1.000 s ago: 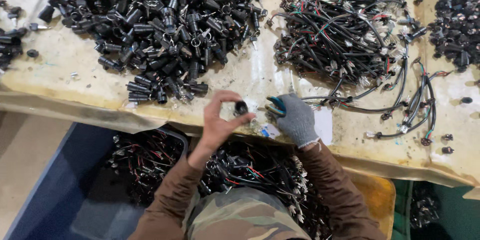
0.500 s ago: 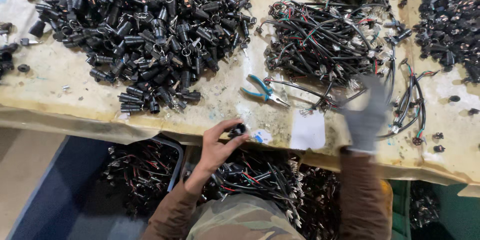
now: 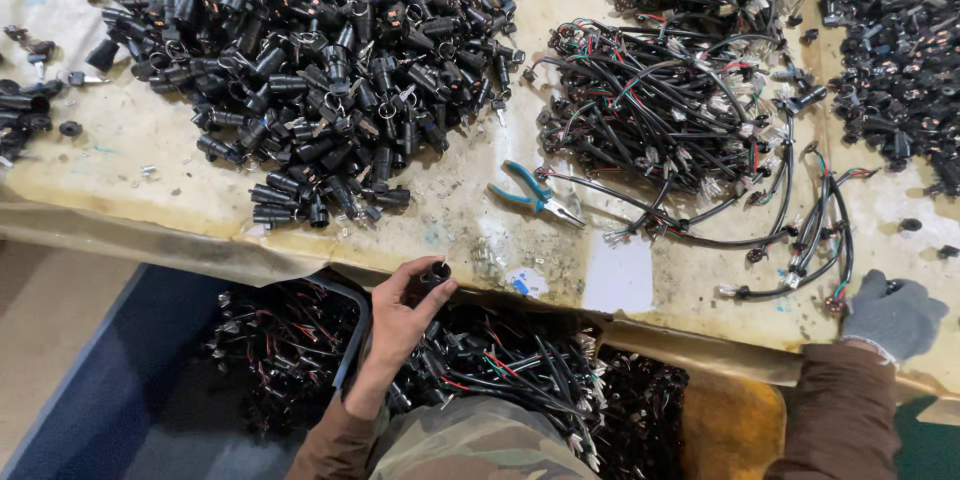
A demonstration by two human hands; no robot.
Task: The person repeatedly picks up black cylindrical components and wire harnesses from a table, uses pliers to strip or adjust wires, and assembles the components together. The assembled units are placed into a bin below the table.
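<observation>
Small black socket (image 3: 436, 271) sits pinched at the fingertips of the bare left hand (image 3: 398, 315), at the near edge of the table (image 3: 150, 150), just above the bin (image 3: 300, 360). Bin below the edge: dark, packed with black wired parts, red and white leads showing. Left fingers curled close around the socket, thumb on one side. Gloved right hand (image 3: 892, 314) far out on the table's right edge, well apart, fingers folded down over the end of a black cable (image 3: 800, 250); how firmly it grips, cannot tell. On the table: big heap of sockets (image 3: 310, 70) at left, tangled wire harnesses (image 3: 660, 100) at right, blue-handled pliers (image 3: 535, 197) lying between them, white paper slip (image 3: 618, 275) near the edge.
</observation>
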